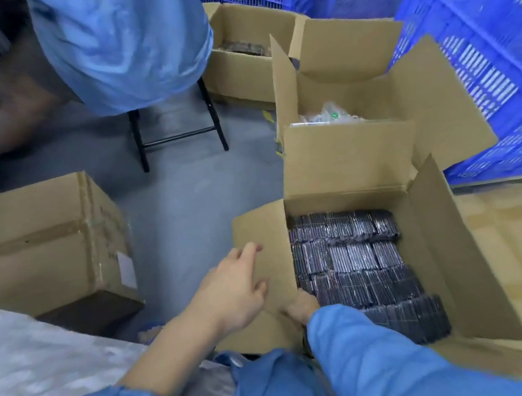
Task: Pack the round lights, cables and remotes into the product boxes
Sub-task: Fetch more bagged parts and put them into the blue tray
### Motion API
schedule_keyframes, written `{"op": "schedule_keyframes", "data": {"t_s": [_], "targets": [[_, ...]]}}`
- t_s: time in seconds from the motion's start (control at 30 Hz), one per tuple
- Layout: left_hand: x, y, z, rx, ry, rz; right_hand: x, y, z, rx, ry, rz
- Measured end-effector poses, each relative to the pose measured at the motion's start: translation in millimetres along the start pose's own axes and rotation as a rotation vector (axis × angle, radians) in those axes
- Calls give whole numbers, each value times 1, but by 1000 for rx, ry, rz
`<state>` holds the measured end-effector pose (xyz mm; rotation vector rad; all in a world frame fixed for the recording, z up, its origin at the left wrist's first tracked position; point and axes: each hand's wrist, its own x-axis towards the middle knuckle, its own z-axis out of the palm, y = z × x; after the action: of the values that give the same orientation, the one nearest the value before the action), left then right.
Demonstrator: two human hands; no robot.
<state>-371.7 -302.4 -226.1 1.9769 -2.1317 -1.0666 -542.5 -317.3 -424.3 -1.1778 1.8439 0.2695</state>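
An open cardboard carton [438, 261] on the floor holds several rows of thin dark items in shiny wrap [352, 259], standing on edge; they look like remotes. My left hand [234, 290] lies with fingers spread on the carton's left flap [259, 247]. My right hand [301, 306] reaches into the carton's near left corner among the dark items; its fingers are mostly hidden, so I cannot tell whether it holds one. Behind it, a second open carton [349, 150] contains clear plastic bags [328, 117].
A sealed carton [45, 244] sits at left. Another person in a blue coat [122, 43] sits on a black-legged stool [179, 132] ahead. A third open carton [242, 55] and blue plastic crates [479, 56] stand at the back and right. Flat cardboard [509, 249] lies at right.
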Motion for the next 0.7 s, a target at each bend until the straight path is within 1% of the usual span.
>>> {"op": "schedule_keyframes", "data": {"t_s": [0.13, 0.23, 0.27, 0.3, 0.4, 0.43, 0.47, 0.53, 0.57, 0.6, 0.63, 0.67, 0.7], "targets": [[28, -2, 8, 75, -58, -17, 6, -6, 16, 61, 79, 7], [38, -1, 15, 48, -102, -7, 7, -10, 22, 70, 133, 13], [39, -1, 15, 19, -92, 9, 7, -10, 24, 67, 137, 1], [40, -1, 13, -14, -51, 32, 9, -8, 26, 58, 138, -13], [45, -5, -9, -111, 179, 102, 9, -3, 28, 74, 77, -49], [46, -7, -19, -137, 245, 108, 11, 2, 27, 134, 38, -74], [47, -10, -29, -159, 287, 101, 12, 8, 23, 247, -18, -86], [45, -18, -46, -164, 318, 70, 13, 23, 7, 540, -175, -63], [43, -24, -53, -144, 319, 52, 15, 34, -3, 624, -160, -57], [40, -30, -57, -118, 316, 30, 19, 47, -14, 637, -56, -61], [37, -36, -59, -96, 309, 6, 26, 64, -25, 527, 110, -70], [35, -41, -60, -81, 300, -20, 32, 83, -34, 323, 273, -46], [34, -46, -59, -77, 289, -46, 36, 103, -41, 73, 335, 3]]}}
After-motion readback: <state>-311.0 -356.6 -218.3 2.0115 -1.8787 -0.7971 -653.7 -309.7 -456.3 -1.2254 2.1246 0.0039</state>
